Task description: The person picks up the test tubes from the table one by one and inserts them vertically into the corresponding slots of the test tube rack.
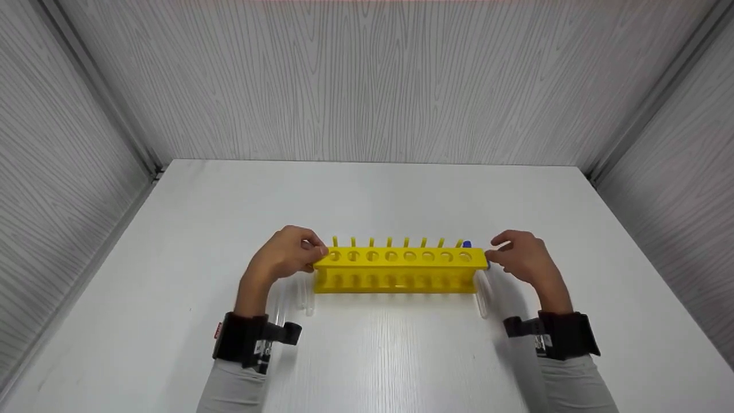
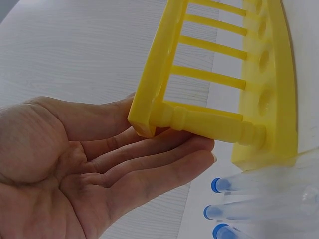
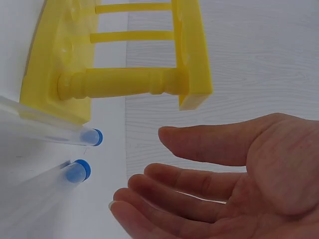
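A yellow test tube rack (image 1: 400,263) stands upright on the white table, with a row of round holes along its top and thin pegs behind. My left hand (image 1: 285,253) grips the upper left corner; thumb and fingers pinch the top plate beside the end post (image 2: 209,124) in the left wrist view. Just off the rack's right end is my right hand (image 1: 523,258). In the right wrist view its thumb (image 3: 204,142) and fingers are extended, apart from the rack, with nothing between them.
Clear tubes with blue caps lie beside both rack ends: several at left, including one tube (image 2: 259,182) nearest the rack, and two at right, one tube (image 3: 50,127) close to the base. Grey wood-grain panels (image 1: 367,80) wall in the table's back and sides.
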A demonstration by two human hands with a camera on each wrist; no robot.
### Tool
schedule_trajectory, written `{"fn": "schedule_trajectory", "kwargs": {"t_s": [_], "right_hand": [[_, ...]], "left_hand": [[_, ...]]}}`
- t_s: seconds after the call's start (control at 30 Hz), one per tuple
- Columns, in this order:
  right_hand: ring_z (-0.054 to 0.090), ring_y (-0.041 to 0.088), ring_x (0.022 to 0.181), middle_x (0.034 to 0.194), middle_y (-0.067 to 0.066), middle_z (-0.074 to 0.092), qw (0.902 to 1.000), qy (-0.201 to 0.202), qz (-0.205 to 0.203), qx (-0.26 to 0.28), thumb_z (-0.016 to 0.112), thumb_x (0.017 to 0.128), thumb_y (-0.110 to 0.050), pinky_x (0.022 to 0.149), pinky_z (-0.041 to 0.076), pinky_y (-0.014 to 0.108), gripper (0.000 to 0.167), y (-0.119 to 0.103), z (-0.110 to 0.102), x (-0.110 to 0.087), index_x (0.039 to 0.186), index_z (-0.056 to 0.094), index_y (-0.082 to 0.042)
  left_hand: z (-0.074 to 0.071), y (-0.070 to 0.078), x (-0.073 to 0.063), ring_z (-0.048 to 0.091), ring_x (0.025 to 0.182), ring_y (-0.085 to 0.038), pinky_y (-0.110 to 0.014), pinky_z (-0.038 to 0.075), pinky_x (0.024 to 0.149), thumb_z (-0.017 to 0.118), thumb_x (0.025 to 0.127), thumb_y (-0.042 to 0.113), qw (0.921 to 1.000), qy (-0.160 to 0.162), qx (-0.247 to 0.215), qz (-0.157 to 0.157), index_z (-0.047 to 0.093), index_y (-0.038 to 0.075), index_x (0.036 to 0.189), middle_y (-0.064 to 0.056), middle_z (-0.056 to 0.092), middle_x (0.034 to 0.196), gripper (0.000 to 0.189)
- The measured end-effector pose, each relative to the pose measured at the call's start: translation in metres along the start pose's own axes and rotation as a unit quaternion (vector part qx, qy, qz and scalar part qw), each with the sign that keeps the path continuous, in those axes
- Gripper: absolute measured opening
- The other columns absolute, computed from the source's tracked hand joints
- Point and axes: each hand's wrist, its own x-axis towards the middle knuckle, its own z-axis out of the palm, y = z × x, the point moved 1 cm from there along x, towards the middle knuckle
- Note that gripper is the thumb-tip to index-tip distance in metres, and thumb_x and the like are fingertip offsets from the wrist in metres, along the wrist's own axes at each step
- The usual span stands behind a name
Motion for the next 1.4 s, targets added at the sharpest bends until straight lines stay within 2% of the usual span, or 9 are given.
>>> {"fn": "schedule_trajectory", "kwargs": {"t_s": [0.23,0.4,0.6,0.8,1.0,1.13,1.4], "right_hand": [[0.070,0.040,0.103,0.131,0.034,0.060,0.9994,-0.026,0.011,-0.021,0.063,0.097,-0.023,0.083,0.060,0.042,0.056,0.005,0.004,0.005,0.140,0.049,0.009],[0.069,0.041,0.101,0.132,0.036,0.057,0.9986,-0.033,0.029,-0.030,0.065,0.094,-0.020,0.081,0.061,0.041,0.058,0.007,0.006,0.006,0.139,0.048,0.012],[0.069,0.041,0.103,0.136,0.037,0.051,0.9958,-0.058,0.059,-0.039,0.069,0.091,-0.020,0.086,0.060,0.045,0.061,0.008,0.009,0.006,0.136,0.048,0.015],[0.071,0.040,0.097,0.127,0.035,0.057,0.9945,-0.075,0.064,-0.035,0.071,0.090,-0.017,0.083,0.061,0.045,0.058,0.010,0.011,0.007,0.132,0.049,0.016],[0.071,0.036,0.092,0.114,0.030,0.061,0.9933,-0.090,0.065,-0.030,0.071,0.089,-0.015,0.079,0.062,0.042,0.053,0.013,0.013,0.009,0.128,0.052,0.016],[0.070,0.033,0.090,0.106,0.026,0.063,0.9926,-0.091,0.074,-0.032,0.072,0.088,-0.013,0.077,0.062,0.040,0.048,0.013,0.014,0.010,0.123,0.053,0.015],[0.067,0.028,0.086,0.099,0.021,0.064,0.9904,-0.103,0.085,-0.036,0.073,0.087,-0.011,0.077,0.062,0.036,0.043,0.015,0.015,0.010,0.118,0.056,0.013]], "left_hand": [[0.001,0.002,0.000,0.073,0.092,-0.024,-0.043,0.059,0.091,0.063,0.101,0.021,1.0000,0.001,0.003,-0.006,0.070,0.001,0.119,-0.017,0.072,0.114,0.028],[0.001,0.001,-0.001,0.073,0.091,-0.024,-0.040,0.059,0.089,0.063,0.101,0.022,0.9999,0.004,0.005,-0.011,0.070,0.003,0.119,-0.016,0.072,0.114,0.027],[0.001,0.002,0.000,0.073,0.090,-0.023,-0.039,0.059,0.088,0.063,0.101,0.023,0.9999,0.004,0.009,-0.011,0.070,0.003,0.119,-0.015,0.072,0.114,0.028],[0.001,0.000,0.000,0.074,0.094,-0.029,-0.043,0.058,0.091,0.062,0.101,0.022,1.0000,0.002,0.005,-0.004,0.069,0.002,0.119,-0.017,0.072,0.114,0.027],[0.001,0.001,-0.001,0.073,0.093,-0.025,-0.040,0.059,0.089,0.062,0.102,0.022,1.0000,0.002,0.005,-0.004,0.069,0.003,0.119,-0.016,0.072,0.114,0.027],[0.000,0.000,-0.001,0.074,0.095,-0.028,-0.041,0.059,0.090,0.062,0.102,0.022,1.0000,0.001,0.003,-0.003,0.069,0.002,0.119,-0.017,0.072,0.115,0.027],[0.001,0.000,-0.001,0.073,0.094,-0.026,-0.043,0.058,0.091,0.063,0.101,0.023,0.9999,0.003,0.005,-0.013,0.070,0.004,0.119,-0.016,0.072,0.116,0.027]]}}
